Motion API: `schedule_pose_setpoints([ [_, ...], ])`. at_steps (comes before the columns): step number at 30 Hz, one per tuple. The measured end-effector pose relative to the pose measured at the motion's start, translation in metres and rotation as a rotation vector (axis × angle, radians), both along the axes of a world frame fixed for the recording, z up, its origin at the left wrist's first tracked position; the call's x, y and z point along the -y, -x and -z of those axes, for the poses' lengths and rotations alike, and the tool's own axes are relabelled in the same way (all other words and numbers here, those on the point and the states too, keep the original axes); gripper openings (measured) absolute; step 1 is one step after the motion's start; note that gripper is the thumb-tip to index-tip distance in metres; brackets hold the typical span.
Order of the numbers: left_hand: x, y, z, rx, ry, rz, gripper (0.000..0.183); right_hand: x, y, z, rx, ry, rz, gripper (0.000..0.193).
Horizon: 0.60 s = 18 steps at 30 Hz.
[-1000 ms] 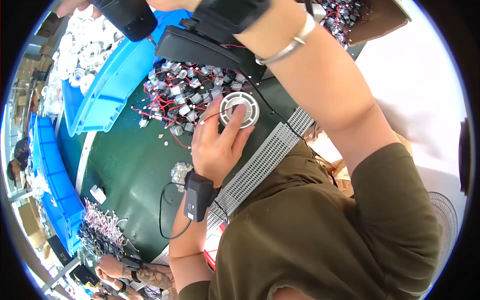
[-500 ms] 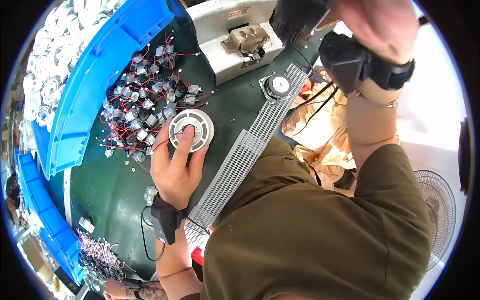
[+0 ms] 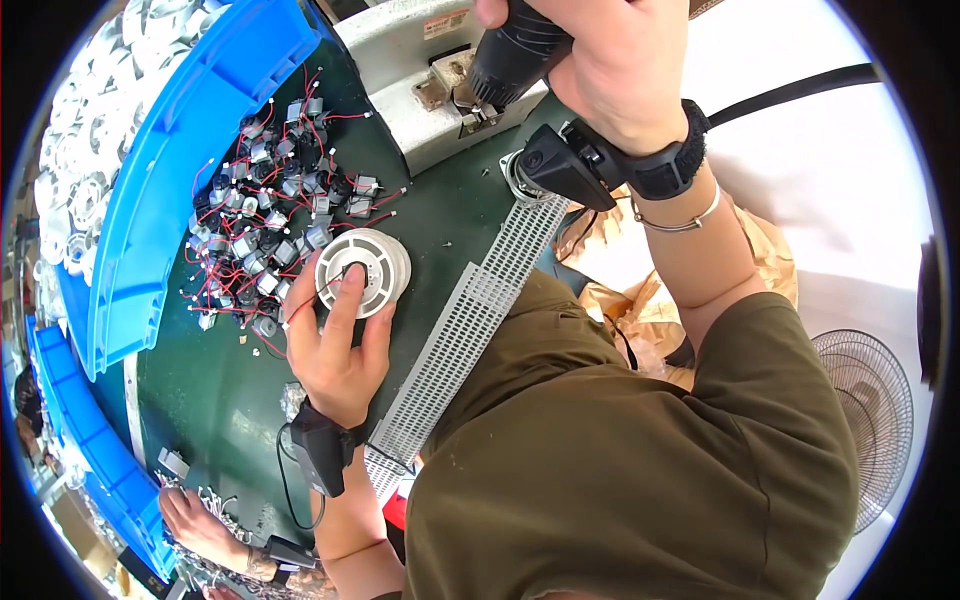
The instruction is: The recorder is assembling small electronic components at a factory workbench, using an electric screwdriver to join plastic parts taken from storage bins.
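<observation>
A white round part (image 3: 380,262) with a slotted face rests on the green table (image 3: 225,400), just beside a pile of small motors (image 3: 270,225) with red wires. The left hand (image 3: 336,358) grips its near side, index fingertip pressed to its middle. The right hand (image 3: 632,75) is closed around a black tool (image 3: 520,52), whose end overlaps the grey machine (image 3: 395,125) in view; contact cannot be told. The machine bears a pale label (image 3: 445,24) with reddish print, too small to read. Farther left, a blue bin (image 3: 178,195) contains white pieces (image 3: 90,165).
</observation>
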<state>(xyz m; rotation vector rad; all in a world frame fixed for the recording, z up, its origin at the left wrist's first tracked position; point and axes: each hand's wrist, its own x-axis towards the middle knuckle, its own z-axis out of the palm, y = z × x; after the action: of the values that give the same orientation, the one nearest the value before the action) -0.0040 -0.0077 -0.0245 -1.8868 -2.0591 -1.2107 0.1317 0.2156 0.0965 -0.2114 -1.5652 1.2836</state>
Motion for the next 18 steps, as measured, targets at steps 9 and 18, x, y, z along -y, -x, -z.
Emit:
schedule_pose_setpoints([
  [9,-0.001,0.0,0.002,-0.009,-0.021,0.0,0.051,-0.005,0.004,0.009,-0.062,0.102,0.052,0.009],
  [18,-0.002,0.003,-0.001,-0.068,-0.05,-0.006,0.044,-0.003,0.009,0.018,-0.239,-0.126,-0.302,0.034],
])
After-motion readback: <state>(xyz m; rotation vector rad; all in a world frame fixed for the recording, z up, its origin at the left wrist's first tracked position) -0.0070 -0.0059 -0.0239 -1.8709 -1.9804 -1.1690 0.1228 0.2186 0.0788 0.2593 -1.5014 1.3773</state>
